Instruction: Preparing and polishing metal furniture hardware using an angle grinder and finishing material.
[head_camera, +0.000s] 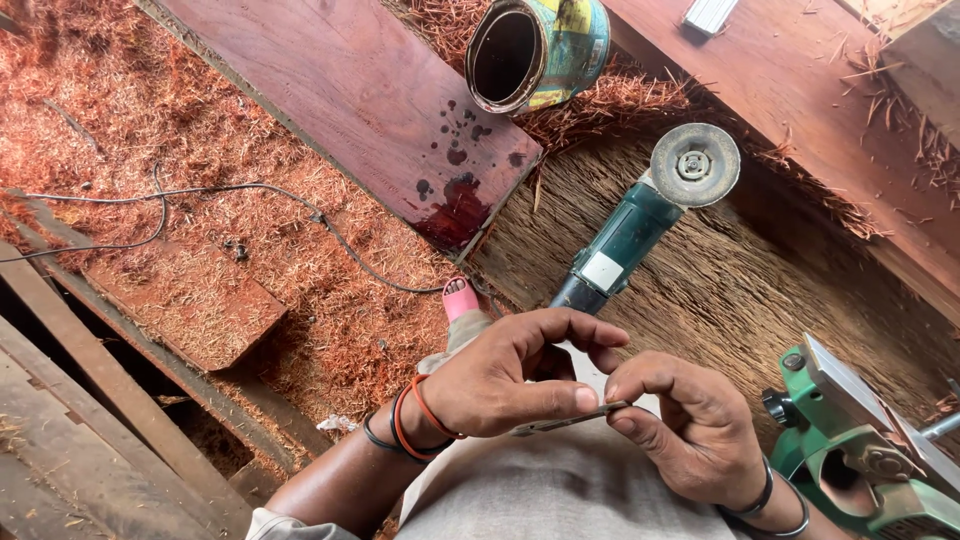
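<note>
Both my hands are together low in the middle of the view, over my lap. My left hand (510, 380), with red and black bands at the wrist, pinches one end of a thin flat metal piece (565, 421). My right hand (680, 425) pinches the other end between thumb and forefinger. A teal angle grinder (625, 240) with a grey disc (694, 165) lies on the floor just beyond my hands, its disc facing up.
An open stained tin can (535, 50) lies on its side on a reddish plank (370, 100) with dark spots. A black cable (250, 190) crosses red wood shavings at left. A green machine (860, 440) stands at the lower right. A pink slipper tip (460, 298) shows near my left hand.
</note>
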